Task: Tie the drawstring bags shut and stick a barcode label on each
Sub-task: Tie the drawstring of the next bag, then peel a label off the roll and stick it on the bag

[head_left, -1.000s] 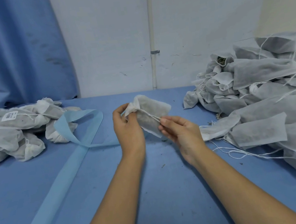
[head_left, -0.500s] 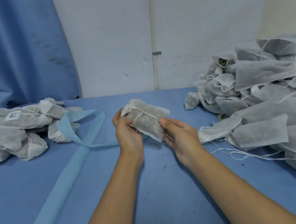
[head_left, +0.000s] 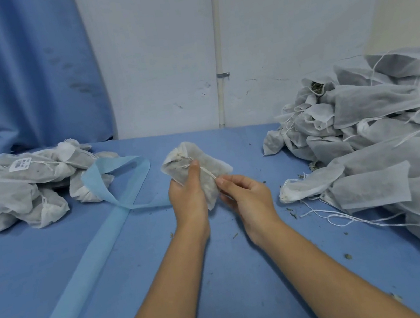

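Note:
A small white drawstring bag (head_left: 212,166) with dark filling is held above the middle of the blue table. My left hand (head_left: 186,192) grips the bag from below, with its thumb pressed on the gathered neck. My right hand (head_left: 247,194) pinches the white drawstring (head_left: 208,171), which runs taut from the neck down to its fingertips. On the right lies a large heap of untied bags (head_left: 380,138) with loose strings. On the left lies a pile of tied bags (head_left: 22,186), some bearing white barcode labels (head_left: 20,164).
A light blue strip (head_left: 82,262) runs diagonally over the blue table (head_left: 234,277) and loops near the left pile. Loose strings (head_left: 335,217) trail from the right heap. Small dried bits dot the table. A white wall and a blue curtain stand behind.
The bag's neck has been drawn tight. My right hand has moved down and right, pulling the drawstring taut, and my left thumb now presses on the neck.

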`<move>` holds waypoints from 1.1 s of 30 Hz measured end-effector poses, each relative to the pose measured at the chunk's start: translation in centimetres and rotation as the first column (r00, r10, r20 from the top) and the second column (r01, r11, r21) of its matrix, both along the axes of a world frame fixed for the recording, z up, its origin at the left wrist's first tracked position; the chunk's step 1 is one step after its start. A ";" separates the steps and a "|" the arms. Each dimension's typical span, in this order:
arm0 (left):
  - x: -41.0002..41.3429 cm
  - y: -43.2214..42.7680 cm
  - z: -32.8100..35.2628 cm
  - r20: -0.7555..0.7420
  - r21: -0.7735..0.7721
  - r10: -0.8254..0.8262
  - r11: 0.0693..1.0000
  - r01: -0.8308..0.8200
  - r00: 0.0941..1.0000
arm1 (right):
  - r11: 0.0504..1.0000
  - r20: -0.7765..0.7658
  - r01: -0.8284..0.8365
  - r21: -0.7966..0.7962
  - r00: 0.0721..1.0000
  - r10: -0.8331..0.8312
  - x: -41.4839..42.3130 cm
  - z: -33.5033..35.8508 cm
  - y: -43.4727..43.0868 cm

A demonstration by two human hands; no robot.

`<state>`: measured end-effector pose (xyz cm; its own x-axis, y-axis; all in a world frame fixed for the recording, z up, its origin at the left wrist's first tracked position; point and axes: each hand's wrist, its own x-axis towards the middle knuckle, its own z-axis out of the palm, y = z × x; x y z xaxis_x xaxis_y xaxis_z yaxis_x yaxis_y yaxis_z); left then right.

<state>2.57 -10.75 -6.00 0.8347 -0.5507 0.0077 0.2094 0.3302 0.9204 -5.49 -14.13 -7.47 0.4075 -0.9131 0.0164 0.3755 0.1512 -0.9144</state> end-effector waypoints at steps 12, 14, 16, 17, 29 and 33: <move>1.6 1.2 -1.9 0.469 0.311 0.038 0.928 -0.206 0.882 | 0.980 -0.265 0.105 -0.168 0.953 -0.147 -0.2 -1.2 -1.0; 1.2 1.2 -2.0 0.591 0.280 0.060 0.920 -0.274 0.804 | 0.976 -0.298 0.089 -0.199 0.943 -0.147 -0.1 -1.3 -0.9; 1.0 1.4 -1.9 0.678 0.253 0.087 0.905 -0.343 0.730 | 0.973 -0.319 0.074 -0.217 0.937 -0.143 -0.1 -1.4 -0.9; 1.1 1.4 -1.9 0.699 0.257 0.082 0.898 -0.357 0.711 | 0.972 -0.327 0.070 -0.223 0.934 -0.142 -0.1 -1.4 -0.9; 2.3 1.2 -2.4 0.525 0.376 -0.151 0.924 -0.069 0.838 | 0.804 -0.539 -0.124 -0.581 0.799 -0.266 0.1 -1.5 -1.2; 1.9 1.7 -2.2 0.518 0.305 -0.218 0.950 0.059 0.827 | 0.708 -0.639 -0.279 -0.648 0.705 -0.307 0.5 -1.6 -2.0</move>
<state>4.49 -9.09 -8.22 0.6533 -0.7071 0.2704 -0.3218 0.0639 0.9446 -4.99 -16.15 -9.11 0.5526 -0.7616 0.3385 -0.3734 -0.5893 -0.7165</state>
